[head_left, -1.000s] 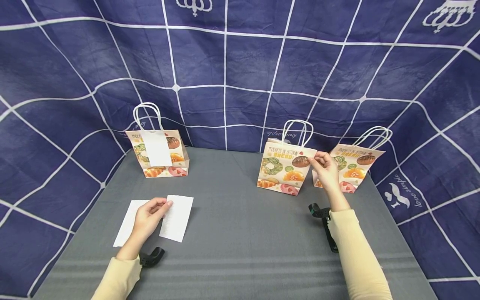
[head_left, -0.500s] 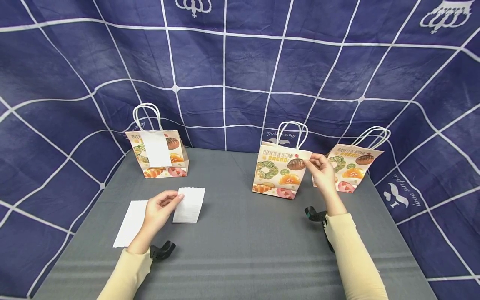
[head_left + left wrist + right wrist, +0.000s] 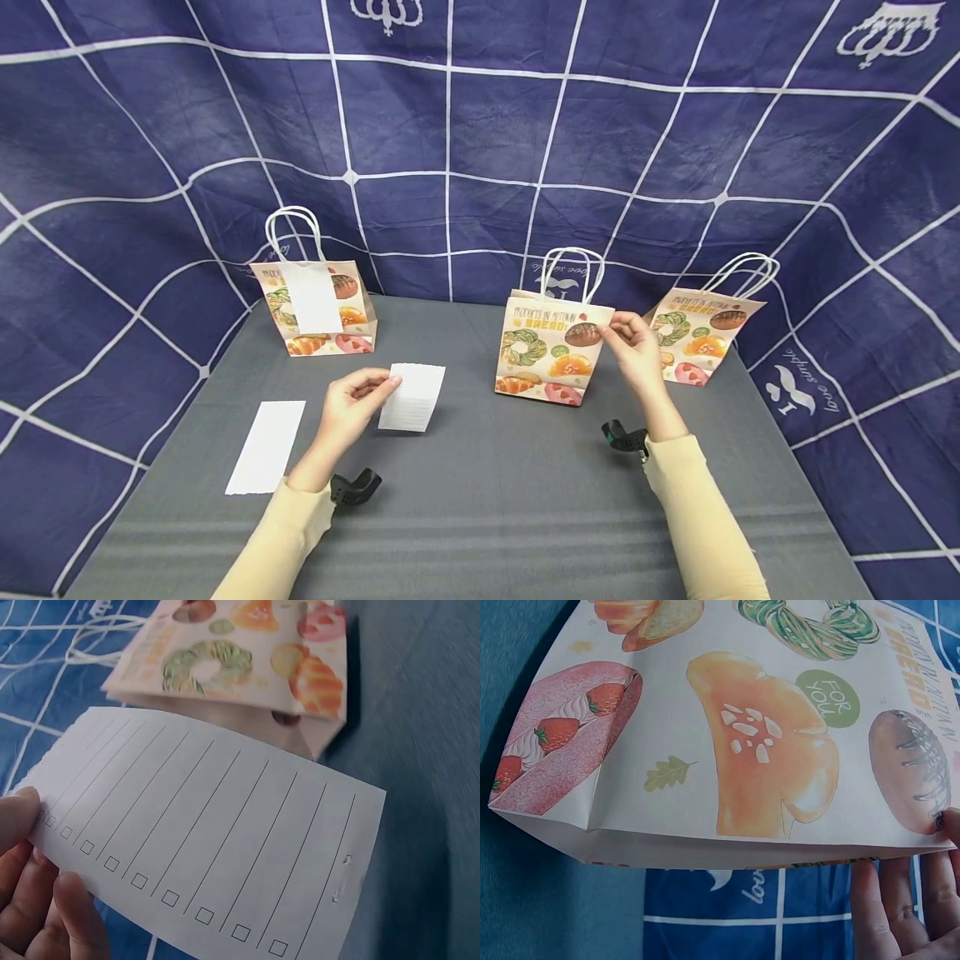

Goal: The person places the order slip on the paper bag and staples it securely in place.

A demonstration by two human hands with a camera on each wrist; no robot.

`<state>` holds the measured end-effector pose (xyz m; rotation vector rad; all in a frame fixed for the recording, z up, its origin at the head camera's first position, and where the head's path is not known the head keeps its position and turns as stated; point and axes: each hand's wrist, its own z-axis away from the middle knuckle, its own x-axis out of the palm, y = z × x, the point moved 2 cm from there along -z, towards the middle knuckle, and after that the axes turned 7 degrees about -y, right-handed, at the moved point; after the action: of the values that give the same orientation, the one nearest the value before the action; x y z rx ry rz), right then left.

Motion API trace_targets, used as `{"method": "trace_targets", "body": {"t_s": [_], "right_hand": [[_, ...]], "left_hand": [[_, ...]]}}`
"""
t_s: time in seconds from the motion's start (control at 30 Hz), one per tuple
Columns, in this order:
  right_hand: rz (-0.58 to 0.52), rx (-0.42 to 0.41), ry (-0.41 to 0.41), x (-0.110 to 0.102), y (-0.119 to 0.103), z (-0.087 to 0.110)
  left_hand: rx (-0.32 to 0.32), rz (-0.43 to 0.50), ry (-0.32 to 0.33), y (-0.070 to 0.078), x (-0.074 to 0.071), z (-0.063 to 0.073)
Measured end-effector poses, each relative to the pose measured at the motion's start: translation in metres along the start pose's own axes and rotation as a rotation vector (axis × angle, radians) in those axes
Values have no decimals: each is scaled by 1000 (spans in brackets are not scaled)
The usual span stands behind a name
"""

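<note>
My left hand (image 3: 352, 408) pinches a white slip of paper (image 3: 412, 398) by its upper left corner, held in the air over the table. In the left wrist view this paper slip (image 3: 217, 832) shows ruled lines with small checkboxes and one torn edge. With thumb and fingers my right hand (image 3: 633, 346) grips the upper right edge of a bread-print paper bag (image 3: 551, 354) with white rope handles. In the right wrist view the thumb lies on the front of the paper bag (image 3: 667, 742), the fingers behind it. A gap separates the slip from this bag.
At the back left stands a matching paper bag (image 3: 356, 292) with a white slip (image 3: 313, 296) on its front. Another bag (image 3: 705, 329) leans at the right, behind my right hand. A blank-looking paper slip (image 3: 266, 447) lies on the grey table (image 3: 480, 517) at the left.
My left hand has lifted the slip off the table and carried it right and away from me. My right hand has drawn the middle bag left and a little nearer.
</note>
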<state>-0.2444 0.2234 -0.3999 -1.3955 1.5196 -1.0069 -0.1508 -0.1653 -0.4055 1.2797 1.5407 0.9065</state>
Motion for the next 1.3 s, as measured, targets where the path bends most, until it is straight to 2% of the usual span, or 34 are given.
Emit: {"method": "trace_targets", "body": {"t_s": [0.23, 0.4, 0.77, 1.03, 1.3], "right_hand": [[42, 23, -14, 5, -3, 6], [25, 13, -20, 8, -3, 9], [-7, -3, 13, 14, -5, 18], [-32, 4, 18, 19, -6, 25], [-18, 10, -7, 26, -9, 33]], "left_hand": [[18, 48, -33, 6, 18, -5], [22, 89, -21, 9, 26, -7], [51, 120, -12, 16, 43, -14], [61, 181, 1, -10, 56, -20], [109, 231, -12, -10, 66, -19]]}}
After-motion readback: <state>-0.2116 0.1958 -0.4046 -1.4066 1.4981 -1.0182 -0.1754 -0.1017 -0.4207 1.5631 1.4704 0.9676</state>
